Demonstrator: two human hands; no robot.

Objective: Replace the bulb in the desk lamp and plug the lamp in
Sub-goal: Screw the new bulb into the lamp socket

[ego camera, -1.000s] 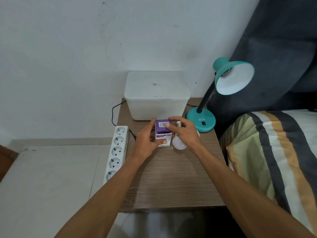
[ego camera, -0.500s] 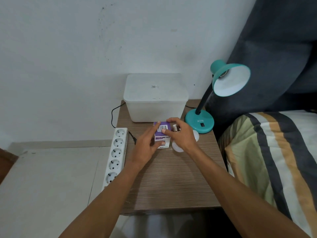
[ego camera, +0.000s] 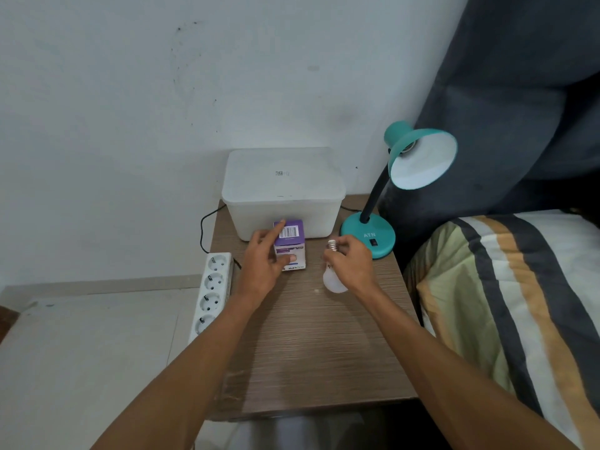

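The small table [ego camera: 311,352] has a wood-grain top, brown with fine streaks running across it, and a squared front edge. At its back stands a frosted white plastic box [ego camera: 282,193] with rounded corners and a fitted lid, matte and slightly cloudy. The left hand [ego camera: 263,264] is clamped on a small cardboard carton [ego camera: 290,245], purple on its upper part with a white barcode patch and white lower down, forefinger laid along its upper left edge and thumb pressed on its front face; the carton stands on the table just in front of the box. The right hand [ego camera: 352,264] is closed around a white bulb [ego camera: 332,277], pear-shaped with a smooth matte globe and a ribbed silver screw base that points away from the person (the globe end shows below the palm, close over the tabletop; whether it touches I cannot tell). The bulb sits between the carton and the teal lamp [ego camera: 368,233], whose round glossy base stands at the table's right rear corner, a dark curved neck rising to a teal cone shade with a white inside. A white power strip [ego camera: 212,289] with round sockets lies along the table's left edge, a thin black cord [ego camera: 203,228] looping behind it. To the right lies striped bedding [ego camera: 506,303], soft and quilted.
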